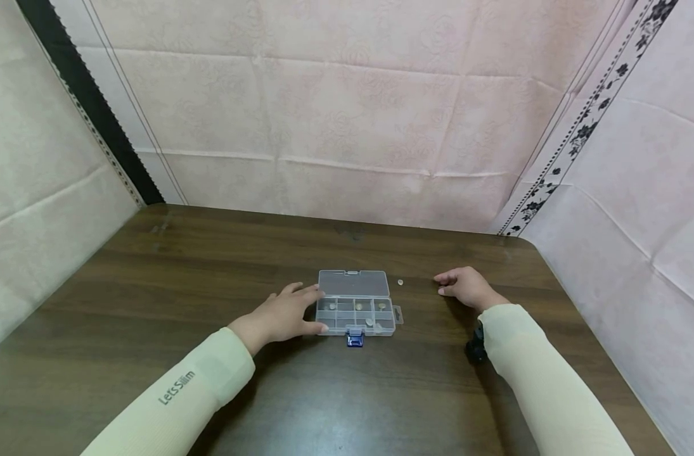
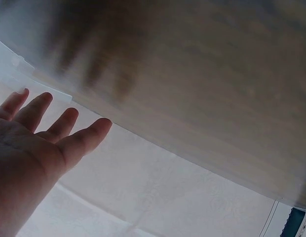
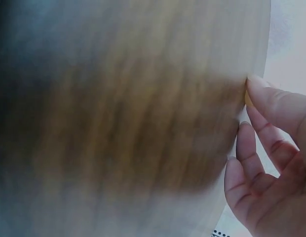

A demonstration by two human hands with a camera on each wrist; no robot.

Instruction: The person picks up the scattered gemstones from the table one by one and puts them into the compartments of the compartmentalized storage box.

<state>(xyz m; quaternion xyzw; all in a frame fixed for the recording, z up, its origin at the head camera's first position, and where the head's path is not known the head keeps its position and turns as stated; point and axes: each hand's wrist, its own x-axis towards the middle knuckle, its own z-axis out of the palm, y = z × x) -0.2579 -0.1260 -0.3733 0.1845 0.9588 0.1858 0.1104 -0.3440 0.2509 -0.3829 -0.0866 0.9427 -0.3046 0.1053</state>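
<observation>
A clear plastic compartment box (image 1: 355, 315) lies on the table with its lid (image 1: 353, 283) laid back. Several small pale round pieces, perhaps buttons, sit in its compartments. My left hand (image 1: 284, 315) touches the box's left side, thumb near the front corner and fingers toward the hinge. In the left wrist view its fingers (image 2: 79, 140) are spread and fairly straight. One small round piece (image 1: 400, 282) lies on the table right of the lid. Farther right is my right hand (image 1: 466, 286), low over the table, fingers loosely bent. I see nothing clearly held between its thumb and finger.
A blue latch (image 1: 355, 340) hangs at the box's front, and a clear hanging tab (image 1: 398, 315) sticks out on its right. The brown wooden table (image 1: 238, 253) runs back to pale cloth (image 1: 352, 126) hung behind and at both sides.
</observation>
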